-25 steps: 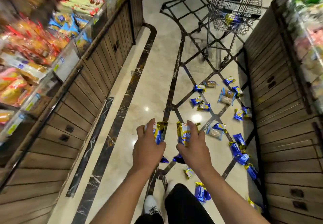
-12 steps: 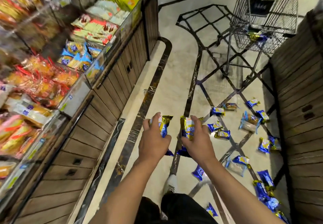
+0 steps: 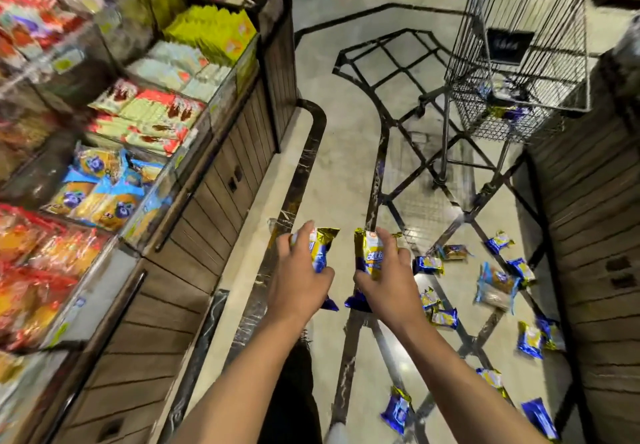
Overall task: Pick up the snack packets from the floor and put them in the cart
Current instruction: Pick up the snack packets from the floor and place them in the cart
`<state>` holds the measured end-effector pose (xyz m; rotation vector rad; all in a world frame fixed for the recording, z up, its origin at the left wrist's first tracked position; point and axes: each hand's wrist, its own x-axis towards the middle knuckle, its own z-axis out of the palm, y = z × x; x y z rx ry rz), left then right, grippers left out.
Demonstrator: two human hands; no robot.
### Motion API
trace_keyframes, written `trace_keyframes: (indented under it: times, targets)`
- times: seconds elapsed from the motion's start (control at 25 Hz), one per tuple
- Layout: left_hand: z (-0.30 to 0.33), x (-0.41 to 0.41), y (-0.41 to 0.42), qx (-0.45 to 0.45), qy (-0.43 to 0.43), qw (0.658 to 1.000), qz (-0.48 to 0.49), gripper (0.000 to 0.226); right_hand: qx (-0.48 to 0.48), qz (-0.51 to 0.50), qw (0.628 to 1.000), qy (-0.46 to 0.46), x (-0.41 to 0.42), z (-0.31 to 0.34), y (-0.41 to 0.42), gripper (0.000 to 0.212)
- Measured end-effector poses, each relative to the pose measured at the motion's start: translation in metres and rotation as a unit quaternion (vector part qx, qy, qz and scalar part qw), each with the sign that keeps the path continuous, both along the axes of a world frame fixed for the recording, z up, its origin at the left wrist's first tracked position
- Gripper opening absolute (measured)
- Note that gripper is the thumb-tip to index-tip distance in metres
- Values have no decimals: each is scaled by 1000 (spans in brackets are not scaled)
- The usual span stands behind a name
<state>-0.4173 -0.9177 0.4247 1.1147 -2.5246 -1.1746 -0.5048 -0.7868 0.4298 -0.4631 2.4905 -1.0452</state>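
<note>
- Left hand [image 3: 299, 279]: my fingers clamped round a snack packet [image 3: 320, 248].
- Right hand [image 3: 389, 279]: clamped on another packet [image 3: 369, 253].
- Cart [image 3: 519, 62]: far right, nearer than a second ago; drop-off comes next.
- Floor packets [image 3: 495, 282]: many remain, right.

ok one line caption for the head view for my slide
Both hands, left and right, hold snack packets on the way to the cart; more lie on the floor.

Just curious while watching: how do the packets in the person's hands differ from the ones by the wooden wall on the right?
The held packets are gripped upright, off the floor; the floor packets lie flat and scattered. The held ones sit one per hand, left hand and right hand; the floor ones number many. All share blue-and-gold wrappers.
</note>
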Motion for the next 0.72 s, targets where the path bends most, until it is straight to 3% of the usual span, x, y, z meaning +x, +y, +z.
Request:
trace_keyframes:
  times: [0.36, 0.72]
  targets:
    - [4, -163, -140, -4, -3, 999, -37, 80, -30, -79, 996, -10, -152, 8, -127, 82]
    - [6, -344, -190, -28, -16, 996, -81, 81, -38, -118, 992, -6, -318, 4, -168, 85]
